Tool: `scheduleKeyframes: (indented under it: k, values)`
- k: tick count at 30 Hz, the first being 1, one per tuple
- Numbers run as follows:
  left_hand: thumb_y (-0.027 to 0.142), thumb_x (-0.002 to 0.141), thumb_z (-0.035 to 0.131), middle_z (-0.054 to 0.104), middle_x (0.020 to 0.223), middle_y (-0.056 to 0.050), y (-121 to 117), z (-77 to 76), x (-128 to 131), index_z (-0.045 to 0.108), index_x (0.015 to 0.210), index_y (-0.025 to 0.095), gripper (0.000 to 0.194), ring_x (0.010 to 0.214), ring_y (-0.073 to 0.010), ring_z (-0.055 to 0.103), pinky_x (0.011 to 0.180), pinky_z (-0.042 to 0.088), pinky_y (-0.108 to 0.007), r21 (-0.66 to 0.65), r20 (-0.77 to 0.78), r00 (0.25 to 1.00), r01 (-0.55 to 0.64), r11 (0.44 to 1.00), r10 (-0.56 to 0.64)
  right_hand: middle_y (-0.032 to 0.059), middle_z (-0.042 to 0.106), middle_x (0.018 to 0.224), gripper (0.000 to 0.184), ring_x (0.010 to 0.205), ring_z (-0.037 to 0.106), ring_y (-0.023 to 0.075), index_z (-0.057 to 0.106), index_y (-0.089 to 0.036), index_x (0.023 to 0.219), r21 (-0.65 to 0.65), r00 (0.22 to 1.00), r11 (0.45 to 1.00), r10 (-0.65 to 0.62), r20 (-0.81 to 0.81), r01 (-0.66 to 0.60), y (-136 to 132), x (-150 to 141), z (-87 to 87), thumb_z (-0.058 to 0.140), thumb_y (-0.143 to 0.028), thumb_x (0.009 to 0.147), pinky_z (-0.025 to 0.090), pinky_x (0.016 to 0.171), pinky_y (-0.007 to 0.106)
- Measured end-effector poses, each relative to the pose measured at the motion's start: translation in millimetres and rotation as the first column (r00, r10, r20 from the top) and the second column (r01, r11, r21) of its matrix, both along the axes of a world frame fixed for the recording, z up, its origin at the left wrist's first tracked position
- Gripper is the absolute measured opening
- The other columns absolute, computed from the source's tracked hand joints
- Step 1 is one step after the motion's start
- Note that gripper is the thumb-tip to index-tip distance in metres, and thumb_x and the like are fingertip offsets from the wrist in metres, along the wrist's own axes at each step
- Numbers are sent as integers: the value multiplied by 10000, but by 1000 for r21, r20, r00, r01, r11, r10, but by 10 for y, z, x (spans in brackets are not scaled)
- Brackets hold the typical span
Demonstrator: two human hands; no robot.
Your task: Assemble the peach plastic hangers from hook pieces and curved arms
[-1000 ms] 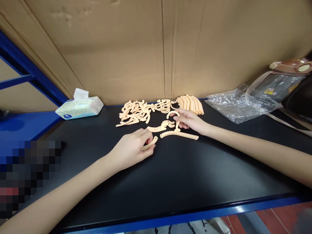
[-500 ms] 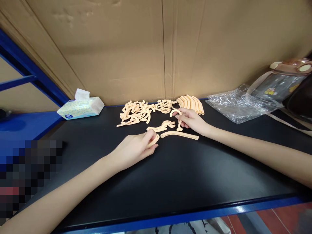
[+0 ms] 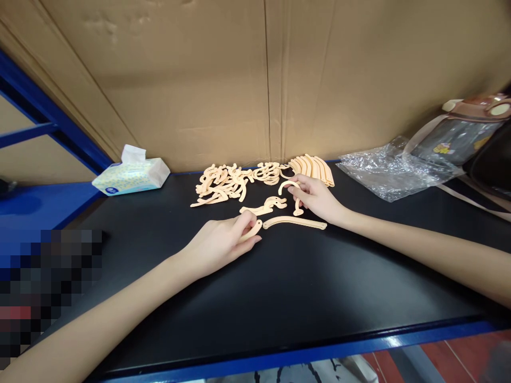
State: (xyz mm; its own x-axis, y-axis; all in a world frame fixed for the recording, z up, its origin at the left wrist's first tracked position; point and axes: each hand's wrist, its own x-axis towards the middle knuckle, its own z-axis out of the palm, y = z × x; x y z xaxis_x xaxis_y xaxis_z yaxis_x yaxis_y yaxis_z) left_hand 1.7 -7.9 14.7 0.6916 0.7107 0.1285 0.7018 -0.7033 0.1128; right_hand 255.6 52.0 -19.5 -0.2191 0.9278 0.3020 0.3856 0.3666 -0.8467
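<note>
Left hand (image 3: 231, 236) pinching curved bar (image 3: 251, 232), right hand (image 3: 313, 196) pinching hook (image 3: 289, 184)

Head view: neither is visibly joining the long bar (image 3: 295, 219) lying nearby. A jumbled pile (image 3: 222, 186) and a fanned row (image 3: 313, 168) are lying behind, so most pieces are seemingly awaiting handling.

Tissue pack (image 3: 131, 175) at left, crumpled plastic bag (image 3: 387, 173), strapped bottle (image 3: 459, 141) at right

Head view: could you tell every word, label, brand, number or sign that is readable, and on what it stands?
No text can be read.
Tissue pack: blue mark, too small to read.
Bottle: yellow figures, no readable words.
Pale item at the bottom edge: black strokes, unreadable.
Wooden pieces: no lettering visible.
</note>
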Motion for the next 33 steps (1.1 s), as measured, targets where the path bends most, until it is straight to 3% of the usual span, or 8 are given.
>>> scheduleKeyframes:
  k: [4,11,15,20,23,29,33]
  values:
    - [410,942,403,573,740,50,-16,14,20,379,936,234,178,491,-112,523,477,305,-204,0,23,1000,-2,1000,2,-66,477,562,173,462,511,84,535,-191,911,-29,1000,1000,7,-18,-8,-21,-9,20,531,-356,858,379,441,203]
    - [390,946,389,581,732,47,24,3,-9,400,975,227,166,518,-110,541,503,336,-197,17,84,996,-39,999,37,-62,524,547,278,399,438,51,555,-169,910,-177,962,953,217,-168,-246,-90,-73,95,621,-420,811,321,388,183]
    - [403,941,412,602,728,41,68,5,5,425,962,220,185,528,-121,552,505,328,-202,50,90,991,-108,993,103,-54,548,563,302,411,421,40,580,-161,928,-277,937,918,204,-283,-284,-103,-80,137,667,-411,783,321,407,180]
    - [377,951,403,640,780,35,40,51,119,440,988,222,164,535,-122,562,495,313,-199,41,93,995,-50,998,46,-50,537,632,322,472,424,37,591,-167,955,-378,901,863,176,-397,-335,-176,-75,264,694,-407,766,322,438,178]
    - [373,941,426,651,798,42,2,92,222,448,974,222,157,554,-118,580,483,296,-194,57,130,991,-35,998,28,-54,524,644,322,483,421,34,580,-173,930,-399,893,851,161,-421,-341,-235,-91,336,699,-419,759,342,471,184]
    - [389,944,406,645,713,46,22,11,393,485,985,209,201,548,-120,599,477,272,-199,191,203,968,-188,963,148,-56,490,645,325,495,396,38,548,-174,819,-348,903,905,81,-422,-244,-243,-141,301,698,-452,744,312,469,192]
    - [389,958,395,690,803,20,35,-107,380,533,1001,210,230,600,-116,626,502,344,-194,213,232,972,-75,974,24,-84,403,558,349,454,311,38,552,-169,788,-351,915,915,42,-402,-196,-204,-150,220,704,-477,720,245,422,199]
